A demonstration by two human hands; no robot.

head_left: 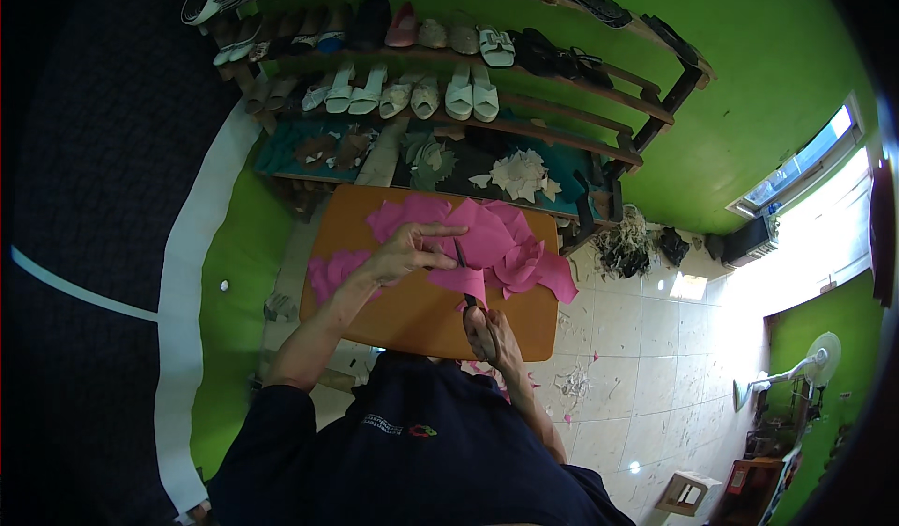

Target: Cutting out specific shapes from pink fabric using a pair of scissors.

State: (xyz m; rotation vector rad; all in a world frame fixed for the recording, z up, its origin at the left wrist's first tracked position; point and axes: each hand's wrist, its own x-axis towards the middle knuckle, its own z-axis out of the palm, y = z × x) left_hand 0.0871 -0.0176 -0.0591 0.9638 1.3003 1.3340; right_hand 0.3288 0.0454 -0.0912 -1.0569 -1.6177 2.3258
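Note:
My left hand (401,256) is closed on the edge of a pink sheet (484,236), fingers above and thumb below. In my right hand (493,335) is a pair of dark scissors (461,255), its blades pointing away from me across the pink material. A pink strip hangs down beside the blades. More pink cut pieces (524,262) lie heaped to the right and behind, and a smaller pink pile (335,271) rests at the left. All of this is over an orange-brown table (375,328). The scissor handles are mostly hidden by my right fingers.
Beyond the table stands a wooden rack (562,86) with several rows of shoes (459,94) and cut scraps (521,172) on its lowest shelf. Scraps litter the tiled floor (646,339) at the right. A white fan (822,357) and a bright window (805,166) are farther right.

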